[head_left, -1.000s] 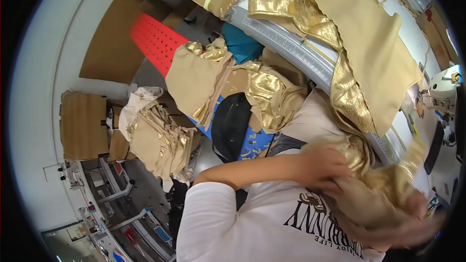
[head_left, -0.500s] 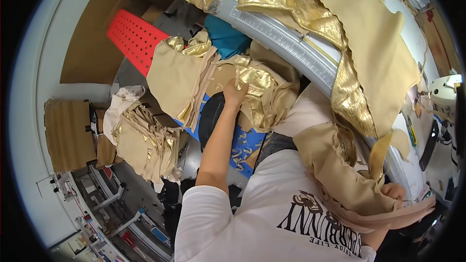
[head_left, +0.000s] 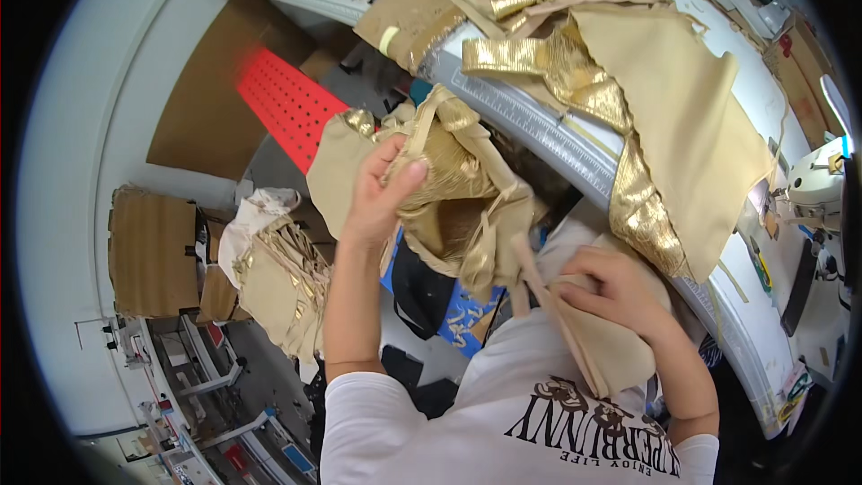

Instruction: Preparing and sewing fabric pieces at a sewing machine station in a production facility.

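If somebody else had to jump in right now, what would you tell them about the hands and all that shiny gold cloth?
Left hand: lifted, gripping a bunched gold fabric piece with beige straps hanging from it.
Right hand: closed on a plain beige fabric piece against the white T-shirt.
A strap runs between the two pieces.
More gold and beige pieces lie draped over the table edge; another beige stack sits lower left.
Done: one piece picked up. Left: cannot tell.

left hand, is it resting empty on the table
No, the left hand is raised, gripping a bunched gold fabric piece beside the table edge.
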The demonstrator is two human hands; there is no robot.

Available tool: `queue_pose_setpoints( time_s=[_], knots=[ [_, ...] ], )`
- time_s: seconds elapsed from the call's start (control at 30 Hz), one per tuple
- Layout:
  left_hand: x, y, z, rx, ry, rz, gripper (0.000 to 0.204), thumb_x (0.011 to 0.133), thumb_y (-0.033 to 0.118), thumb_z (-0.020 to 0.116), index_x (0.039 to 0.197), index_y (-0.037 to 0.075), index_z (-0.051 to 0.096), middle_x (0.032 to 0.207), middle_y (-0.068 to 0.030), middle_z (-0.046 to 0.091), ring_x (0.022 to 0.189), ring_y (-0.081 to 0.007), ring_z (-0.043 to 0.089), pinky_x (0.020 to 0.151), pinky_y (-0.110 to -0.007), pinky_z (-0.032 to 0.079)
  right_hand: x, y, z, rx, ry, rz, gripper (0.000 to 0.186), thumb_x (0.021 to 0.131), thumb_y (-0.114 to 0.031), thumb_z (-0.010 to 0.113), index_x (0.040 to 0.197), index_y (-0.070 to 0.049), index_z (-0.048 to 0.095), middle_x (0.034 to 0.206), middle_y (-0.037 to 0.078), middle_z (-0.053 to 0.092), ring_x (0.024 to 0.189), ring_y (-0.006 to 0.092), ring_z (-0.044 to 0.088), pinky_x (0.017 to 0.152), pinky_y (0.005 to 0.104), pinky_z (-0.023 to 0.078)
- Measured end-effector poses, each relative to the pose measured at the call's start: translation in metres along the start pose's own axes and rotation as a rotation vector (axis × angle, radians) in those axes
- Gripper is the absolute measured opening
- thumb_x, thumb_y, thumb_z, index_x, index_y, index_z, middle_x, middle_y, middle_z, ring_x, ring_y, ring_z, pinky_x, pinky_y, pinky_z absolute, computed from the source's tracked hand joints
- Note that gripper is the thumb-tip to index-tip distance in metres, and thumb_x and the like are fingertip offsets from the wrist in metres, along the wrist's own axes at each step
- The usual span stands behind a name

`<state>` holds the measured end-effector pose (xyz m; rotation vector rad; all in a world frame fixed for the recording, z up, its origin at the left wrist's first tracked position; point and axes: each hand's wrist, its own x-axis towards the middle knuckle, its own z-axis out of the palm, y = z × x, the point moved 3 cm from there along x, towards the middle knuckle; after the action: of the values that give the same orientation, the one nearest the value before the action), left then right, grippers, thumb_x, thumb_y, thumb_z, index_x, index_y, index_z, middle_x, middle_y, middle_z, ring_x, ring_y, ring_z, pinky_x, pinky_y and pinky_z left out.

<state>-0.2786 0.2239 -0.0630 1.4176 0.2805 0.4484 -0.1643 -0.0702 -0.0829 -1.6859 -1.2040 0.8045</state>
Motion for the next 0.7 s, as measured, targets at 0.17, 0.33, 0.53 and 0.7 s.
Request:
queue_pose_setpoints(
  time_s=[0.17, 0.33, 0.53, 0.7],
  knots=[
    [0.026, 0.104, 0.017, 0.343, -0.368, 0.091, 0.022, 0.086, 0.018, 0.074, 0.099, 0.003, 0.063, 0.088, 0.0026, 0.063, 0.078, -0.004, 0.054, 0.067, -0.02, 0.044, 0.03, -0.018, -0.004, -0.314, 0.366, -0.166, 0.02, 0.079, -0.003, 0.068, 0.099, -0.005, 0.067, 0.093, 0.011, 0.065, 0.08, 0.0265, 0.064, 0.067, 0.0319, 0.051],
    [0.036, 0.111, 0.08, 0.627, -0.697, -0.024, 0.022, 0.085, 0.02, 0.074, 0.095, 0.002, 0.065, 0.08, -0.0017, 0.065, 0.073, -0.0061, 0.056, 0.064, -0.023, 0.045, 0.013, -0.059, -0.05, 0.239, 0.496, -0.169, 0.031, 0.077, -0.007, 0.075, 0.106, -0.007, 0.063, 0.095, 0.007, 0.065, 0.072, 0.017, 0.061, 0.058, 0.0265, 0.046],
    [0.043, 0.082, 0.113, 0.708, -0.748, 0.029, 0.031, 0.088, 0.03, 0.072, 0.096, 0.001, 0.066, 0.081, -0.0075, 0.067, 0.075, -0.013, 0.06, 0.071, -0.028, 0.049, 0.009, -0.054, -0.034, 0.167, 0.105, 0.055, 0.032, 0.084, -0.023, 0.077, 0.105, -0.004, 0.063, 0.088, 0.003, 0.064, 0.076, 0.0076, 0.059, 0.061, 0.0231, 0.044],
    [0.051, 0.069, 0.108, 0.773, -0.709, 0.144, 0.023, 0.087, 0.023, 0.072, 0.091, 0.001, 0.065, 0.078, -0.0028, 0.065, 0.073, -0.0076, 0.057, 0.067, -0.026, 0.047, -0.003, -0.036, -0.016, 0.37, 0.089, -0.002, 0.023, 0.087, -0.018, 0.073, 0.104, -0.003, 0.066, 0.081, 0.001, 0.064, 0.073, 0.0073, 0.058, 0.061, 0.0235, 0.045]
  ],
)
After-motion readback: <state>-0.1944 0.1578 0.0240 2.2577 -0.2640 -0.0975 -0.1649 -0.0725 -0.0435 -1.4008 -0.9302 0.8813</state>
